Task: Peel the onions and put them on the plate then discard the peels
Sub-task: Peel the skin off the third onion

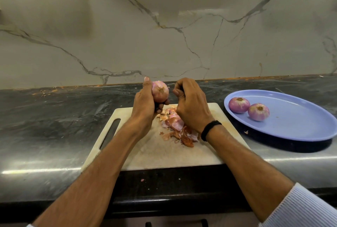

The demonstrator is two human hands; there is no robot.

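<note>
Left hand grip: fingers and thumb wrapped round a peeled onion, held up in the air above the far edge of the cutting board, its cut end facing the camera. Right hand just beside the onion, apart from it, fingers curled in tight. Couldn't tell whether that grip had anything pinched in it. Black wristband on the right wrist, striped sleeve pushed up the right arm.

Pile of peels lay on the board, under and between the hands. Board sat on the dark counter, handle slot on the left. Blue plate was on the counter just right of the board, with two peeled onions side by side at its left end. Veined marble wall behind.
</note>
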